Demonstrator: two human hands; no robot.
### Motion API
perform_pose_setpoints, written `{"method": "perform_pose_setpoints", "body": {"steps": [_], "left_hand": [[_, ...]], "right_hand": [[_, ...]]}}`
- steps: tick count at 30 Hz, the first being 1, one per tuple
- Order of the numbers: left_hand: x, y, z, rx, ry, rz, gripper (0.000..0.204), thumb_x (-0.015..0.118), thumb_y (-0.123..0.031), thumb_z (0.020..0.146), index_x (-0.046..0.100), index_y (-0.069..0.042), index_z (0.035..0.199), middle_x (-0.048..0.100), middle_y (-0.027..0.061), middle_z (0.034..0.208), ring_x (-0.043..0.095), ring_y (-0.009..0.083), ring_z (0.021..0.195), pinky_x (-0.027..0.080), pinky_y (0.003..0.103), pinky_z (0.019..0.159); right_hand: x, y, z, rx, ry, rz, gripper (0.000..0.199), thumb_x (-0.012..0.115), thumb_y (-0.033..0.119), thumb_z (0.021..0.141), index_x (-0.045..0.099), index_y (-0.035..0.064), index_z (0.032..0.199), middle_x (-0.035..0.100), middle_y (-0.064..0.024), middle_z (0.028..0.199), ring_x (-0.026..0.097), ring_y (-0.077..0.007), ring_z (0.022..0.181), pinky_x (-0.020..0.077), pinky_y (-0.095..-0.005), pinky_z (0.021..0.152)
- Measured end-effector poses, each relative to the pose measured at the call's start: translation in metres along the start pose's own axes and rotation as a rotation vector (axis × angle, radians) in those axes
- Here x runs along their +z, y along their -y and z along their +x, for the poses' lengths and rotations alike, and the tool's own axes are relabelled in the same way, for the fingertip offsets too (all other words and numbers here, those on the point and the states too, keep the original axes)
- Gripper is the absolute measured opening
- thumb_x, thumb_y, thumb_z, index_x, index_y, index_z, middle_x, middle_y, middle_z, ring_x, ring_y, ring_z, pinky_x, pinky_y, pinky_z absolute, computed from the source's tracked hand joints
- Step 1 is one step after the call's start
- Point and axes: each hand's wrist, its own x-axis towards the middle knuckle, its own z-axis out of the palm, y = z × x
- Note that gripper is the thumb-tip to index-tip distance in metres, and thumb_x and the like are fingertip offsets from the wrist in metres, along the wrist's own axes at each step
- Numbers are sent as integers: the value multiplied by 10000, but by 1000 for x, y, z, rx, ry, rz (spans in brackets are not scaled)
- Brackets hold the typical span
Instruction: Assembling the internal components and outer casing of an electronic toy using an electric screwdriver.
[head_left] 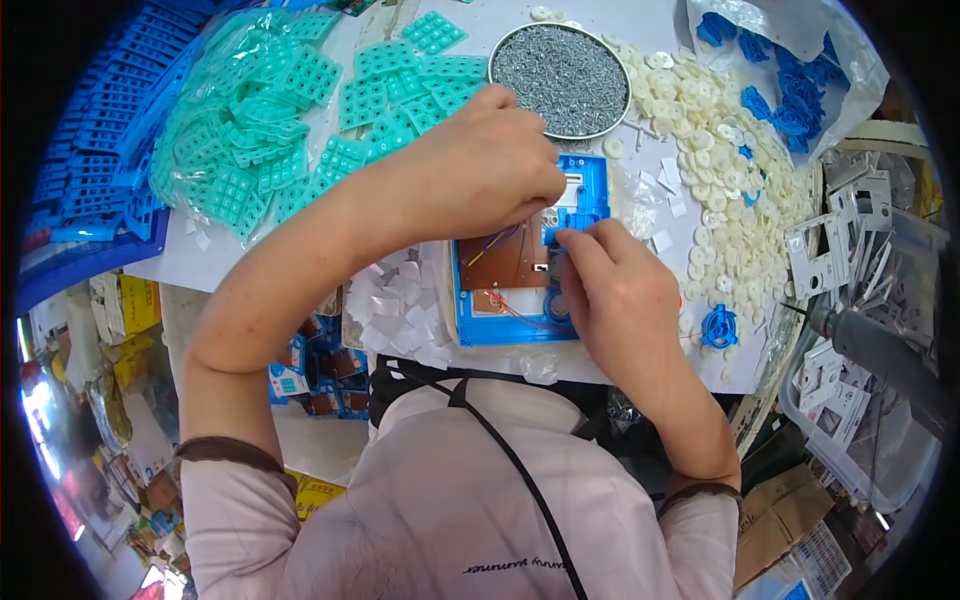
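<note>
A blue plastic case [512,330] lies on the table in front of me, its open inside facing up. A brown circuit board [490,262] sits in it, with thin red, yellow and dark wires running over it. My left hand [490,160] is curled above the case's upper part, fingers bent down and pinched together; the fingertips and anything in them are hidden. At the case's right side, my right hand [625,295] grips the edge, with its index fingertip beside the board. Its thumb is mostly out of sight.
Teal rubber keypads [240,130] are heaped at left, and a round tin of screws [560,80] stands behind the case. Cream plastic discs [740,190] spread to the right, near a grey powered screwdriver [880,355]. White paper squares [395,310] lie left of the case.
</note>
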Motion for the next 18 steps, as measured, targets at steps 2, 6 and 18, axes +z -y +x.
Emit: {"method": "perform_pose_setpoints", "body": {"steps": [2, 6, 18], "left_hand": [[-5, -3, 10, 69, 74, 137, 66, 721, -173, 788, 703, -123, 749, 650, 0, 784, 611, 205, 881, 418, 393, 896], [-9, -13, 22, 182, 191, 292, 90, 690, -182, 743, 705, -135, 668, 649, -15, 726, 618, 175, 848, 434, 342, 852], [-15, -31, 39, 322, 314, 303, 68, 738, -189, 694, 720, -146, 645, 683, 7, 702, 639, 202, 792, 472, 344, 686]], "right_hand": [[2, -3, 1, 4, -16, -5, 191, 704, 28, 778, 662, 44, 964, 587, -102, 856, 640, -290, 734, 517, -401, 604], [5, -4, 4, -18, -24, -5, 138, 693, 32, 754, 637, 38, 881, 566, -103, 836, 627, -288, 741, 512, -404, 596], [8, -6, 0, -3, -47, 117, 208, 682, -5, 781, 662, 51, 980, 597, -118, 872, 634, -324, 779, 521, -423, 640]]}}
